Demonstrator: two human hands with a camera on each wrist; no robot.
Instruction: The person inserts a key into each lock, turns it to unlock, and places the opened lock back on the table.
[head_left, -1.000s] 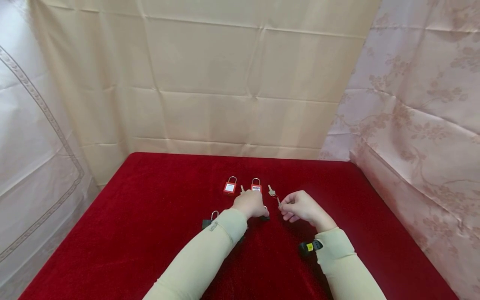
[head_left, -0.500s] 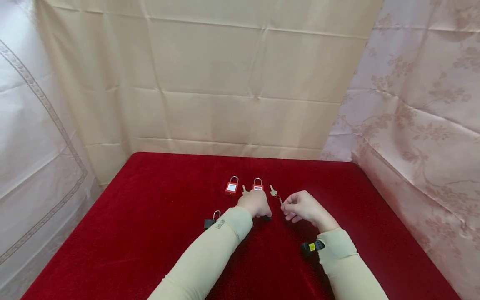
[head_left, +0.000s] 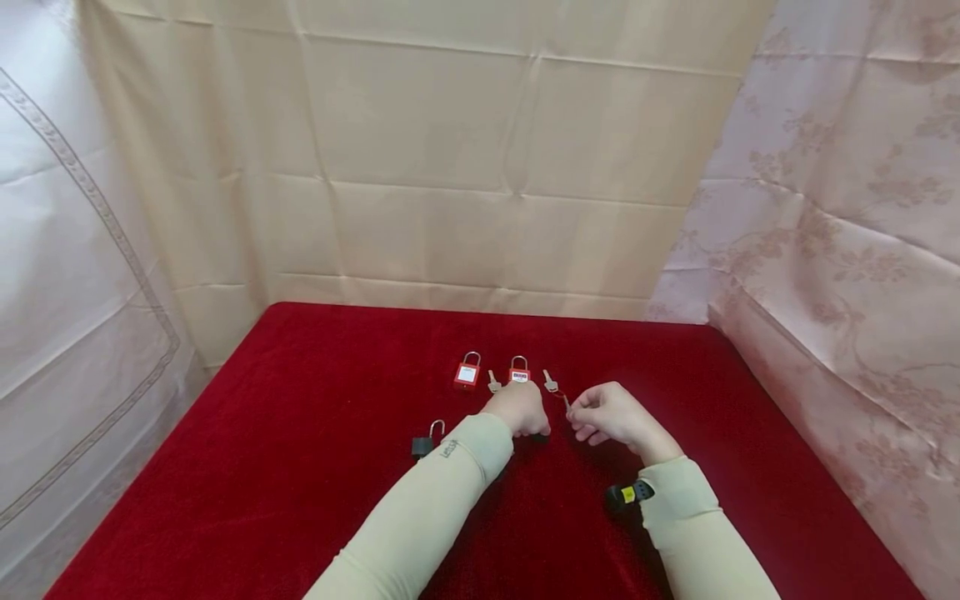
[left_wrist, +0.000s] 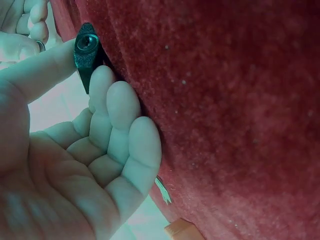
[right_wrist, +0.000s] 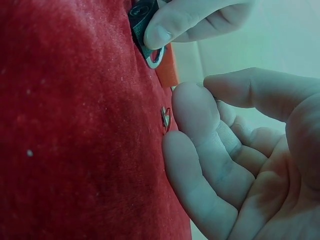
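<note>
My left hand [head_left: 519, 408] pinches a small black padlock [left_wrist: 87, 55] between thumb and fingers, low over the red cloth. The padlock's keyhole end shows in the left wrist view, and its metal shackle [right_wrist: 156, 59] in the right wrist view. To its right, my right hand [head_left: 611, 418] pinches one key [head_left: 566, 403] between thumb and index fingertip. A red ring links it to a second key [head_left: 551, 383] lying on the cloth. That pinched key is mostly hidden in the right wrist view. Padlock and pinched key are apart.
Two red padlocks [head_left: 467, 373] with white labels lie farther back, the right one [head_left: 519, 375] partly behind my left hand. A loose key [head_left: 493, 382] sits between them. Another black padlock [head_left: 422, 447], its shackle open, lies left of my left sleeve. Cloth drapes surround the red-covered table [head_left: 300, 400].
My left hand has shifted slightly right, turning the black padlock so its shackle no longer shows in the head view. My right hand keeps its pinch on the key. The head view has swung slightly.
</note>
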